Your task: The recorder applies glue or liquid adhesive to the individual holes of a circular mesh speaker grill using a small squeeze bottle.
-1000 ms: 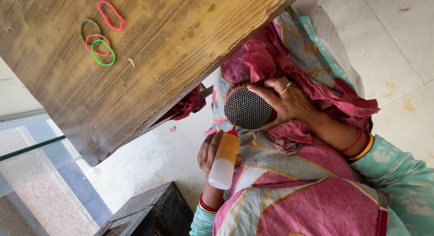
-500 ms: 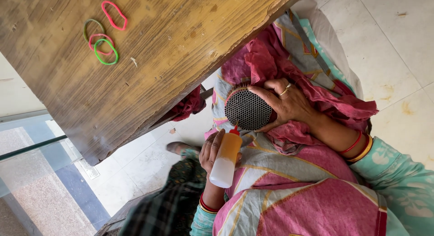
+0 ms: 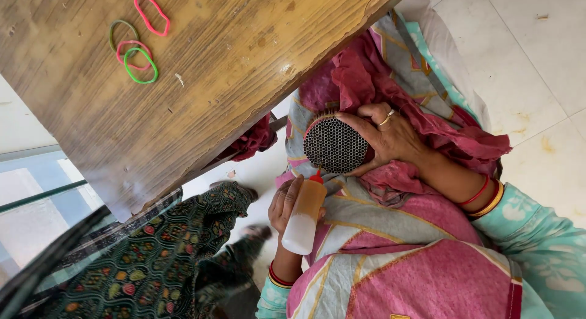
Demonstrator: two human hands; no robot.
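Note:
My right hand (image 3: 390,136) grips a round thing with a dark honeycomb mesh face (image 3: 334,144) and holds it over my lap. My left hand (image 3: 282,204) is closed around a small squeeze bottle (image 3: 304,216) with a red nozzle and white liquid in its lower part. The nozzle points up and touches the lower rim of the mesh disc. A pink and grey patterned cloth (image 3: 415,258) covers my lap below both hands.
A worn wooden table (image 3: 232,68) fills the upper left, with several coloured rubber bands (image 3: 135,53) lying on it. A person in dark green patterned clothing (image 3: 165,264) stands at the lower left beside the table. White floor tiles (image 3: 525,56) lie at the right.
A person in dark patterned clothing has come into view at the lower left and moved closer. My hands, the bottle and the mesh disc have stayed almost still.

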